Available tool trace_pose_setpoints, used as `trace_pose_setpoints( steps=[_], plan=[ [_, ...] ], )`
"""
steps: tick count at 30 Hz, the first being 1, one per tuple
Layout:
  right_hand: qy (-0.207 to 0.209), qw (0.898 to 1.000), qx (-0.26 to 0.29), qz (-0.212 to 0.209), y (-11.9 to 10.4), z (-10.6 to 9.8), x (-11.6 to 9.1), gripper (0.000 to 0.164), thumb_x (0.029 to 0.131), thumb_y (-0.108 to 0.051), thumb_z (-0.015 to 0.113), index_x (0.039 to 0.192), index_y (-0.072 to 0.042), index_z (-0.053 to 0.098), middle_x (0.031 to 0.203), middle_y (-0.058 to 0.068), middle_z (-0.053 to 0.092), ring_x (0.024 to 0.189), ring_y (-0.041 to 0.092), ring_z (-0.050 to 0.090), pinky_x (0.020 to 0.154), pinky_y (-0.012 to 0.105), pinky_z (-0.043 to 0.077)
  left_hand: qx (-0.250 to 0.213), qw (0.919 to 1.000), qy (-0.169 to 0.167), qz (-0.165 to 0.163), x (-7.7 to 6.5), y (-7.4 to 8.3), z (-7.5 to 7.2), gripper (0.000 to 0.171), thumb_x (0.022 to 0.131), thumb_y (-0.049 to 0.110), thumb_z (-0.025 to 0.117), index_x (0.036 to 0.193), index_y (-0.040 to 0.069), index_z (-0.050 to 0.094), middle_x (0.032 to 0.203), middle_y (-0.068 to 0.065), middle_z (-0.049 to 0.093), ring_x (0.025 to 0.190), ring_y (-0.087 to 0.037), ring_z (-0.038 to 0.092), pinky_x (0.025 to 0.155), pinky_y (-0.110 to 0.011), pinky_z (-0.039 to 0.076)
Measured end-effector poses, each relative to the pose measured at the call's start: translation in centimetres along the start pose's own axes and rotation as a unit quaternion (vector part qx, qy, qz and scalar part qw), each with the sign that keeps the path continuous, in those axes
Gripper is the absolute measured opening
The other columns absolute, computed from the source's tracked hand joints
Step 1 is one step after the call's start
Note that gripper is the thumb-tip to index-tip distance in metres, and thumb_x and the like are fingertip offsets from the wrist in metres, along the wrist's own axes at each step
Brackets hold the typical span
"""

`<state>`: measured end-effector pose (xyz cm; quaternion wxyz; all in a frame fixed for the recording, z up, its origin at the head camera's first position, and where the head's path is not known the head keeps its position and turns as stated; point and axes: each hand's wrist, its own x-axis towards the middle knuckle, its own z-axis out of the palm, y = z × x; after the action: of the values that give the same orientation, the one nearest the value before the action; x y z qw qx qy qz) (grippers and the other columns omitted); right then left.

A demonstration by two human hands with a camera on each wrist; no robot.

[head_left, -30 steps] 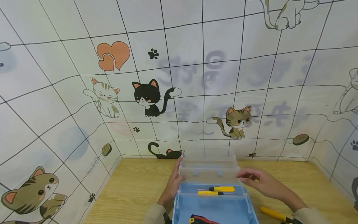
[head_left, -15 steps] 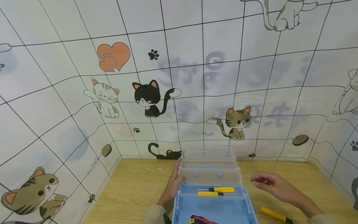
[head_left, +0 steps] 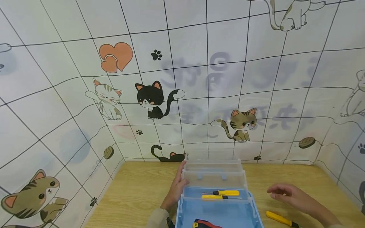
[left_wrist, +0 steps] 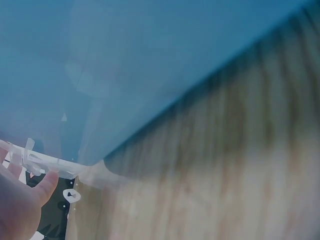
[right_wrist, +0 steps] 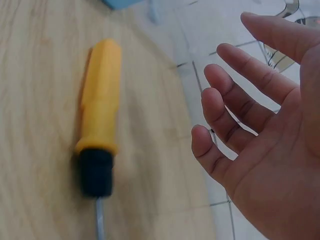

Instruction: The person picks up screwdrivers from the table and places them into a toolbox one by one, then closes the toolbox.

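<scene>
A light blue toolbox [head_left: 219, 212] stands on the table with its clear plastic lid [head_left: 214, 179] raised at the back. My left hand [head_left: 174, 191] holds the lid's left edge, thumb in front; in the left wrist view the thumb [left_wrist: 46, 187] touches the clear plastic. To the right of the box, my right hand [head_left: 291, 196] hovers above the table, fingers loosely bent and holding nothing. Below it lies a screwdriver [head_left: 280, 218] with a yellow handle; the right wrist view shows its handle [right_wrist: 101, 95], black collar and metal shaft.
Two yellow-handled screwdrivers, one nearer the back [head_left: 226, 193] and one in front [head_left: 214, 197], lie at the box's far end. A red and black tool [head_left: 206, 223] lies lower in the box, partly cut off. A cat-patterned wall covering [head_left: 194, 95] encloses the wooden table [head_left: 137, 190].
My right hand has left the lid's right edge and moved right and toward me, over the loose screwdriver. The left hand and the box have stayed in place.
</scene>
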<state>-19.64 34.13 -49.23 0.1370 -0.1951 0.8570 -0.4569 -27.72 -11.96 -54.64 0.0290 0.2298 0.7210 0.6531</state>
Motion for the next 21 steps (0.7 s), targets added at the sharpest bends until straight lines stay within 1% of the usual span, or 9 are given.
trace_pose_setpoints(
  steps=[4, 6, 8, 11, 14, 15, 17, 19, 21],
  plan=[
    [-0.007, 1.000, 0.012, 0.021, 1.4, 0.0, -0.6, 0.030, 0.102, -0.016, 0.052, 0.118, 0.007, 0.062, 0.112, 0.020, 0.064, 0.086, 0.005, 0.057, 0.073, 0.021, 0.050, 0.003, 1.0000, 0.000, -0.001, 0.0, -0.1, 0.1, 0.079, 0.093, -0.001, 0.038, 0.159, 0.033, 0.010, 0.164, 0.000, 0.012, 0.146, -0.035, 0.022, 0.110, -0.068, 0.023],
    [-0.008, 0.999, 0.024, 0.046, 2.0, 0.1, -0.9, 0.031, 0.101, -0.018, 0.053, 0.118, 0.006, 0.062, 0.113, 0.019, 0.065, 0.085, 0.006, 0.057, 0.073, 0.021, 0.050, 0.001, 1.0000, -0.001, 0.000, 0.0, -0.1, 0.1, 0.079, 0.093, -0.001, 0.037, 0.158, 0.035, 0.010, 0.164, -0.001, 0.012, 0.146, -0.035, 0.021, 0.110, -0.068, 0.023],
    [-0.013, 0.997, 0.048, 0.066, 2.6, 0.2, -1.1, 0.032, 0.101, -0.018, 0.053, 0.119, 0.007, 0.061, 0.115, 0.019, 0.064, 0.087, 0.011, 0.058, 0.075, 0.023, 0.051, -0.004, 1.0000, -0.001, 0.002, 0.0, 0.0, 0.1, 0.080, 0.093, -0.001, 0.038, 0.158, 0.036, 0.011, 0.164, -0.001, 0.012, 0.146, -0.035, 0.022, 0.110, -0.067, 0.024],
    [-0.026, 0.988, 0.109, 0.110, 3.3, 0.3, -1.4, 0.036, 0.102, -0.019, 0.051, 0.121, 0.011, 0.058, 0.117, 0.016, 0.064, 0.093, 0.019, 0.057, 0.079, 0.028, 0.053, -0.008, 1.0000, -0.002, 0.003, 0.0, 0.0, 0.1, 0.080, 0.092, -0.002, 0.038, 0.158, 0.035, 0.011, 0.164, -0.001, 0.014, 0.144, -0.035, 0.025, 0.110, -0.066, 0.026],
    [-0.041, 0.977, 0.157, 0.138, 3.9, 0.4, -1.5, 0.039, 0.103, -0.020, 0.050, 0.124, 0.013, 0.055, 0.118, 0.013, 0.063, 0.097, 0.026, 0.056, 0.083, 0.033, 0.054, -0.010, 0.9999, -0.003, 0.003, 0.0, 0.1, 0.1, 0.080, 0.092, -0.002, 0.038, 0.159, 0.032, 0.011, 0.163, -0.001, 0.015, 0.143, -0.035, 0.027, 0.109, -0.065, 0.028],
    [-0.045, 0.974, 0.166, 0.144, 4.1, 0.4, -1.5, 0.039, 0.103, -0.020, 0.049, 0.124, 0.013, 0.054, 0.118, 0.013, 0.063, 0.097, 0.026, 0.056, 0.084, 0.034, 0.054, -0.010, 0.9999, -0.002, 0.002, 0.0, 0.1, 0.1, 0.080, 0.092, -0.002, 0.038, 0.159, 0.032, 0.011, 0.163, -0.001, 0.015, 0.143, -0.035, 0.027, 0.109, -0.065, 0.029],
    [-0.050, 0.973, 0.169, 0.149, 4.5, 0.6, -1.5, 0.039, 0.103, -0.020, 0.049, 0.124, 0.012, 0.055, 0.118, 0.012, 0.064, 0.099, 0.026, 0.056, 0.085, 0.034, 0.054, -0.013, 0.9999, -0.003, 0.001, 0.0, 0.1, 0.1, 0.079, 0.092, -0.002, 0.038, 0.159, 0.032, 0.010, 0.162, -0.002, 0.016, 0.142, -0.036, 0.029, 0.109, -0.064, 0.030],
    [-0.052, 0.974, 0.161, 0.147, 4.8, 0.7, -1.5, 0.038, 0.103, -0.020, 0.049, 0.123, 0.012, 0.056, 0.117, 0.011, 0.064, 0.098, 0.025, 0.055, 0.084, 0.034, 0.054, -0.011, 0.9999, -0.003, -0.001, 0.0, 0.1, 0.1, 0.080, 0.093, -0.002, 0.038, 0.159, 0.033, 0.010, 0.162, -0.002, 0.016, 0.141, -0.036, 0.030, 0.108, -0.064, 0.032],
    [-0.056, 0.974, 0.166, 0.145, 5.0, 0.9, -1.5, 0.037, 0.102, -0.018, 0.050, 0.124, 0.012, 0.056, 0.116, 0.011, 0.064, 0.097, 0.025, 0.055, 0.083, 0.034, 0.053, -0.009, 1.0000, -0.002, -0.004, 0.1, 0.1, 0.1, 0.080, 0.092, -0.001, 0.039, 0.159, 0.033, 0.011, 0.162, -0.003, 0.016, 0.140, -0.037, 0.030, 0.108, -0.063, 0.032]
  ],
)
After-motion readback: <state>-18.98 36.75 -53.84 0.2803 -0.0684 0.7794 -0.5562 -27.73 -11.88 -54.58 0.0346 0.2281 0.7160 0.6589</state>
